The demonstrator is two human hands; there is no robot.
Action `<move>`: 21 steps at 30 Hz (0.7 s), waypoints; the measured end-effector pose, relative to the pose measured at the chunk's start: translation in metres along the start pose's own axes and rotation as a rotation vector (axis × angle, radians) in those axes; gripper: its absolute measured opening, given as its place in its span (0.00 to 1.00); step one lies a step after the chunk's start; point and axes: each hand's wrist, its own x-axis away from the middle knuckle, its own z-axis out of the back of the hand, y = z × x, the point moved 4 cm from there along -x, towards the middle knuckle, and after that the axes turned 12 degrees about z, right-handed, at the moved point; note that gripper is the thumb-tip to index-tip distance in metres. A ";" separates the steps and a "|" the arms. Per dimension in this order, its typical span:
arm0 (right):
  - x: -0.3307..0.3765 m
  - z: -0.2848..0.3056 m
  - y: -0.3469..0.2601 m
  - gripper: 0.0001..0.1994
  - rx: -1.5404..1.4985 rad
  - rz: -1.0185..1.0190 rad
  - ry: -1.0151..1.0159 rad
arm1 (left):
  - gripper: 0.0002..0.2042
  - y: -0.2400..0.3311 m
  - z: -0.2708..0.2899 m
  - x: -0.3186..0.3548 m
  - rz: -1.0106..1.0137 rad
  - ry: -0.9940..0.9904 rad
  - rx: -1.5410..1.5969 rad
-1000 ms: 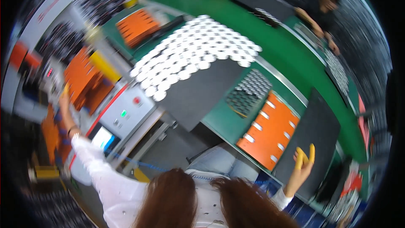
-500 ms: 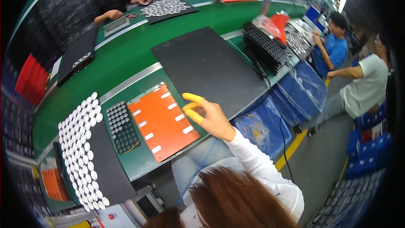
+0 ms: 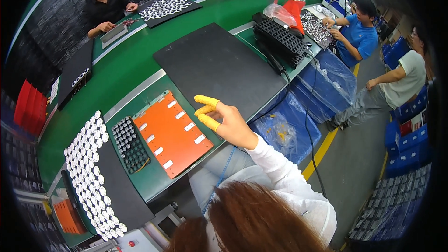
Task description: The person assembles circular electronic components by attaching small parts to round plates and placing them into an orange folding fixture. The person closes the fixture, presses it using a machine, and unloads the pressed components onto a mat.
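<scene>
Above the bench, between the orange board and the black mat, hovers my right hand [image 3: 229,122], with yellow finger covers on its fingertips. Its fingers are bent but apart, and nothing shows between them. The flat orange board [image 3: 178,139] beneath and beside it carries small white labels along both long sides. Left of that board lies a black tray [image 3: 135,157] with round holes, its farther part filled with small round metallic pieces. Many white discs [image 3: 88,165] cover part of a dark mat [image 3: 122,182] farther left. My left hand is out of view.
A large black mat [image 3: 219,67] lies beyond my right hand. Black racks [image 3: 281,41] with a cable stand at the bench's right end, above blue plastic-lined bins [image 3: 289,128]. Across the green bench [image 3: 126,77], a person in black handles small parts; another in blue works at right.
The whole view has shifted slightly, moving most bench items leftward. My right hand keeps nearly the same pose near the orange board. The person in blue has lowered their hands toward the parts.
</scene>
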 end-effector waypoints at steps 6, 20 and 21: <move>-0.007 0.000 -0.002 0.24 -0.069 0.022 -0.008 | 0.32 0.032 -0.007 0.085 0.022 0.013 0.112; 0.000 -0.034 -0.025 0.19 -0.372 0.094 -0.233 | 0.31 0.104 -0.058 0.280 0.075 0.051 0.384; 0.004 -0.047 -0.029 0.19 -0.458 0.094 -0.307 | 0.31 0.111 -0.066 0.293 0.077 0.054 0.408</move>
